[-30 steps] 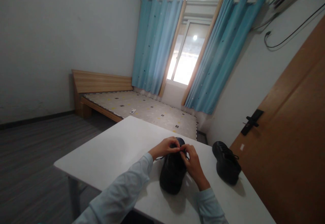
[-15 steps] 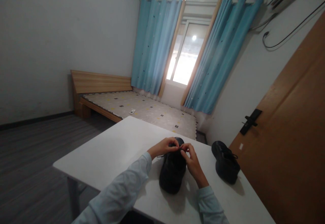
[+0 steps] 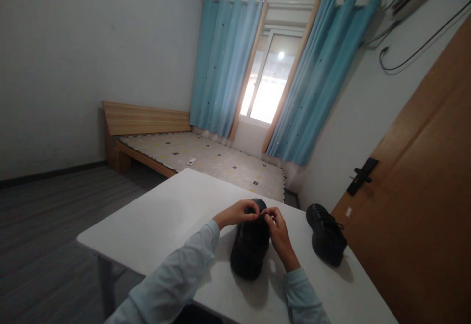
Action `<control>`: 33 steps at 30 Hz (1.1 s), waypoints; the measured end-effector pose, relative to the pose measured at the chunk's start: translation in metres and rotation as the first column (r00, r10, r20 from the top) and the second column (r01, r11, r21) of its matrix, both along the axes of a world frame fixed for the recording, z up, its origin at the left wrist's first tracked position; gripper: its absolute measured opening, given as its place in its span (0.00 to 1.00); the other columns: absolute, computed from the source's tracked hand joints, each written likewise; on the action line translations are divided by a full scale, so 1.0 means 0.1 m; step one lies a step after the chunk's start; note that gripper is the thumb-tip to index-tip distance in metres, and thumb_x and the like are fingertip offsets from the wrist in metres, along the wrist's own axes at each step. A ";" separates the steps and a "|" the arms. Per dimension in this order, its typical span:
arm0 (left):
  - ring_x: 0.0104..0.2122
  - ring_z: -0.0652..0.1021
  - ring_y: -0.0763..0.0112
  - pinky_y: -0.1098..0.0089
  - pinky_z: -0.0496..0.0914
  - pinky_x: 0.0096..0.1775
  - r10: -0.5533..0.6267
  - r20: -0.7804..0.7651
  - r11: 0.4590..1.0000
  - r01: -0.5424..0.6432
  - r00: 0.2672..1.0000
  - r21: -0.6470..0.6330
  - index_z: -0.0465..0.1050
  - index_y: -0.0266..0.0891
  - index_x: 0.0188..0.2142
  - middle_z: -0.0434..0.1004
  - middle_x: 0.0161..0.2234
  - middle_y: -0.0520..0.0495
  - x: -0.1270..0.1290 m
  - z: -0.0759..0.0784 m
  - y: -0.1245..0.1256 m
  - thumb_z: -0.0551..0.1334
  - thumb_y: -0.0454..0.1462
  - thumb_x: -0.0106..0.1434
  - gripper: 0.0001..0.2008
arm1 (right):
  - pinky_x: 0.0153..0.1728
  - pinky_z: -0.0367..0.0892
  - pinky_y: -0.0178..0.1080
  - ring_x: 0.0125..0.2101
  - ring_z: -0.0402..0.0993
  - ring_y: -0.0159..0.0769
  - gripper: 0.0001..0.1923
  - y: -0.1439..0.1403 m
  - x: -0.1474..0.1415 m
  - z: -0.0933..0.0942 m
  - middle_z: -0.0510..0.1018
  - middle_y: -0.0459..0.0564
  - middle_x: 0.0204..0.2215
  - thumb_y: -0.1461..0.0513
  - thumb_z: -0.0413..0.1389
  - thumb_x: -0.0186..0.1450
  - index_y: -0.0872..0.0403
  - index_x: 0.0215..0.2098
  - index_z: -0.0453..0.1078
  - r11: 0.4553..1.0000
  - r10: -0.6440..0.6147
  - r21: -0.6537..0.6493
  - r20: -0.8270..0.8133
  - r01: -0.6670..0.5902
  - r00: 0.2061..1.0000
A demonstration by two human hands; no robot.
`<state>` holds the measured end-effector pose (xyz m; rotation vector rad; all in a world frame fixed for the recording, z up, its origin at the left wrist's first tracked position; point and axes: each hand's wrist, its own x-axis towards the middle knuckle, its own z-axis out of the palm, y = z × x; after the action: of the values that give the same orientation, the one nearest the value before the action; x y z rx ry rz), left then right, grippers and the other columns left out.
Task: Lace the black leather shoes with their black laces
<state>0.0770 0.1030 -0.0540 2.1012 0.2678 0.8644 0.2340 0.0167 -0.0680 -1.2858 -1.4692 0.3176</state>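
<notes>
A black lace-up shoe point(image 3: 249, 250) stands on the white table point(image 3: 158, 221), its toe pointing away from me. Over the lacing, my left hand point(image 3: 243, 212) pinches the dark shoelace between thumb and fingertips. My right hand point(image 3: 276, 226) meets it from the other side, thumb and index finger also closed on the lace. Both sets of fingertips nearly touch above the shoe's tongue. The lace is thin and dark against the shoe, so its exact knot or loop cannot be made out. Further right lies the matching black shoe point(image 3: 327, 236), its laces showing on top.
Beyond the table is a bed point(image 3: 221, 162) with a patterned mattress and a small white remote point(image 3: 192, 162) on it. A wooden door point(image 3: 415, 186) with a black handle stands close on the right. Blue curtains point(image 3: 228, 69) flank the window.
My right hand's fingers have shifted slightly at the lace. A lace end seen left of the shoe earlier no longer shows. Both shoes stay in place.
</notes>
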 end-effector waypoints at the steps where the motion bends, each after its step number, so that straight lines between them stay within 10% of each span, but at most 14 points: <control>1: 0.38 0.71 0.69 0.69 0.62 0.44 0.005 0.003 1.000 -0.005 1.000 0.005 0.72 0.35 0.32 0.73 0.33 0.48 0.01 -0.01 0.00 0.63 0.43 0.55 0.12 | 0.37 0.64 0.41 0.35 0.68 0.38 0.06 0.00 0.00 0.00 0.72 0.48 0.30 0.59 0.49 0.62 0.52 0.31 0.65 1.000 -0.003 0.004 0.004 0.003 1.000; 33: 0.37 0.72 0.69 0.69 0.63 0.44 -0.026 0.099 0.979 0.045 0.995 -0.198 0.69 0.35 0.30 0.72 0.32 0.49 0.04 -0.09 0.05 0.63 0.32 0.51 0.06 | 0.38 0.66 0.42 0.36 0.72 0.41 0.07 -0.02 0.02 0.06 0.78 0.50 0.31 0.59 0.56 0.58 0.53 0.32 0.72 0.997 0.074 -0.005 -0.141 -0.076 0.987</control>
<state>0.0812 0.1083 -0.0628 1.8676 0.2544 0.8774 0.2357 0.0144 -0.0619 -1.1936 -1.3994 0.4569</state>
